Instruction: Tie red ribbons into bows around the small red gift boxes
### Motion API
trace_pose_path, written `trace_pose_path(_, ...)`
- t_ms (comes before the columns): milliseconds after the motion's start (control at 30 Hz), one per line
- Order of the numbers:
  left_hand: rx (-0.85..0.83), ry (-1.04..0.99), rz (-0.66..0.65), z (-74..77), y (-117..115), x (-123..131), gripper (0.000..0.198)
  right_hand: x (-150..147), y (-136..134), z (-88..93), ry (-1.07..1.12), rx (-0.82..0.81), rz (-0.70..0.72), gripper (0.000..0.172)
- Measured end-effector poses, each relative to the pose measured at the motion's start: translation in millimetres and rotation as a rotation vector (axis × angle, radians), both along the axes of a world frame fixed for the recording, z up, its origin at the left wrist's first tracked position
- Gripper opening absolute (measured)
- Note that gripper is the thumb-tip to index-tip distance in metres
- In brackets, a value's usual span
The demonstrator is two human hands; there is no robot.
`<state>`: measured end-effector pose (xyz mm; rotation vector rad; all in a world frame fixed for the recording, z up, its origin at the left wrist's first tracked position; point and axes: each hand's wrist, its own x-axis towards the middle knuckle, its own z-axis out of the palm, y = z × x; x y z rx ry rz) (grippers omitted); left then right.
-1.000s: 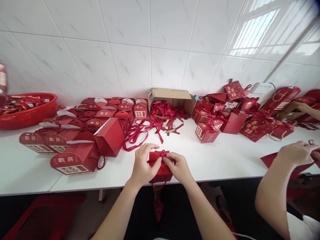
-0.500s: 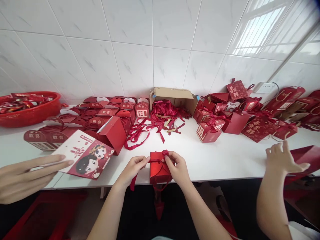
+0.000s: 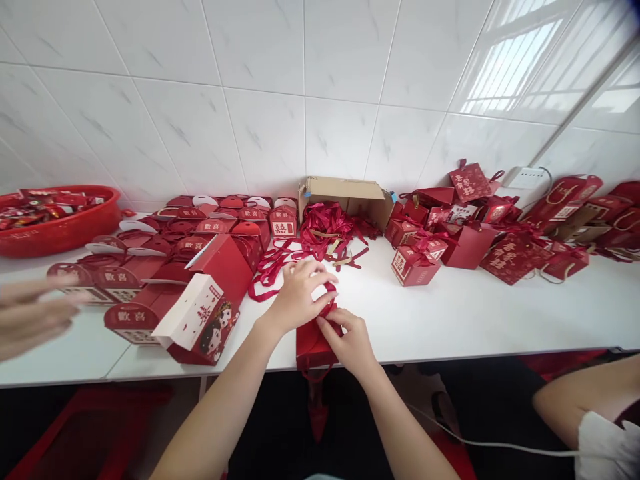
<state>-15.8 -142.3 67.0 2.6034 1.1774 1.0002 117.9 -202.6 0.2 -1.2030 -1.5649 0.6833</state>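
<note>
A small red box (image 3: pixel 311 343) stands at the front edge of the white table, under my hands. My left hand (image 3: pixel 300 293) is over its back part, fingers curled around a loop of red ribbon (image 3: pixel 330 293). My right hand (image 3: pixel 347 337) pinches the ribbon low on the box top, thumb and forefinger together. Behind them lies a heap of red ribbons (image 3: pixel 327 223), in front of an open cardboard box (image 3: pixel 345 189).
Rows of red gift boxes (image 3: pixel 215 227) and a red basin (image 3: pixel 60 227) stand to the left, finished-looking boxes (image 3: pixel 417 263) and bags to the right. Another person's hand (image 3: pixel 35 317) is at the left edge, an arm (image 3: pixel 590 393) at the right.
My left hand has moved up and right across the box to the ribbon loop. The illustrated box now stands on the table at left, released by the other person; the arm at right has drawn away.
</note>
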Motion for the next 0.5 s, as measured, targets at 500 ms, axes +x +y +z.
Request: trace_pose_path(500, -0.383, -0.536, -0.033, -66.7, -39, -25, 0.011, -14, -3, -13.0, 0.384, -0.061, -0.088, 0.023)
